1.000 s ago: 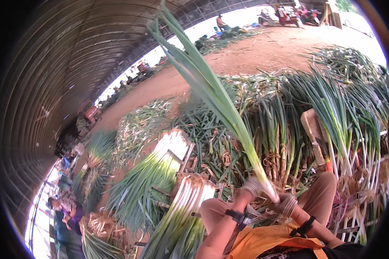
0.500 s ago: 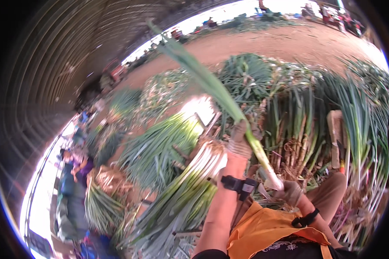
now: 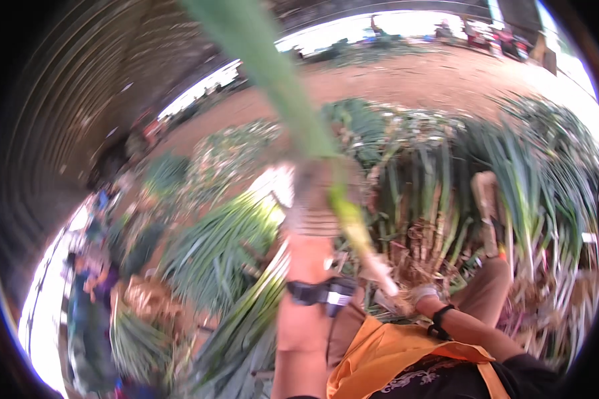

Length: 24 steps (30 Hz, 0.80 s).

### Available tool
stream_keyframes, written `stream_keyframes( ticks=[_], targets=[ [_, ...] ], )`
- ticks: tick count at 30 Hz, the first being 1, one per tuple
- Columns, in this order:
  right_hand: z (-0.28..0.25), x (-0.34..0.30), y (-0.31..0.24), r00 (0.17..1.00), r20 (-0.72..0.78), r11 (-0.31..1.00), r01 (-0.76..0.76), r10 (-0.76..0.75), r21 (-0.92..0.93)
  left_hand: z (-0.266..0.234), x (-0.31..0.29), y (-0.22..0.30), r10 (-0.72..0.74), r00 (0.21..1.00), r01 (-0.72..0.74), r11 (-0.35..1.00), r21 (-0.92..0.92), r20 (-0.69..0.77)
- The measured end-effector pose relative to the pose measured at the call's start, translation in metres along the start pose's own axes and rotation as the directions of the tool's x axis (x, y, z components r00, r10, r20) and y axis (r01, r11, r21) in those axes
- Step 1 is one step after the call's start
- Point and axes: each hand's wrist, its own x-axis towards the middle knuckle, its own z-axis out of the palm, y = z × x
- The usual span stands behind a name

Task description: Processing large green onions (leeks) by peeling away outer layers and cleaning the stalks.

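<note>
Holding one long leek, green-leaved and paling to white toward the roots (image 3: 354,223), in the left grip, in a ribbed brownish glove (image 3: 318,193), wrapping around the stalk partway along and showing blurred. Slanting the leek from the upper edge of view down to the right, pointing its root end just beside the right grip, in a pale glove (image 3: 424,294). Cannot tell the right grip's openness, nor any contact with the roots. Wearing two black wrist straps (image 3: 306,291), one per arm, and one orange cloth apron (image 3: 373,352). Counting three leek bundles on the left: one fanned green-and-white bundle (image 3: 219,239), one partly hidden bundle (image 3: 243,329) just beside the left forearm (image 3: 299,332), and one smaller brown-rooted bundle (image 3: 136,336) farther out. Counting also one pale upright block (image 3: 486,199), standing between a row of upright green leeks (image 3: 419,193) and a white-stalked stand of leeks (image 3: 532,213); losing the exact number of stalks to overlap. Finding broad open room on the brown earth floor (image 3: 406,76), beyond the heaps' far edge; finding tighter room around both grips, between bundles and row.
</note>
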Motion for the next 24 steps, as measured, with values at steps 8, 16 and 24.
stream_keyframes(
  ticks=[8,16,24],
  targets=[
    [-0.164,-0.049,0.008,0.998,0.034,0.994,0.044,-0.047,0.098,0.021,0.027,0.020,0.052,0.937,-0.195,0.897,0.396,0.345],
    [-0.305,-0.114,-0.108,0.907,-0.212,-0.093,0.191,-0.363,0.977,-0.019,0.028,-0.048,0.011,0.970,-0.099,0.932,0.350,0.243],
    [-0.249,-0.100,-0.124,0.891,-0.367,0.232,0.310,0.267,0.922,-0.028,0.004,-0.092,0.463,0.814,-0.130,0.734,0.666,-0.351]
  ],
)
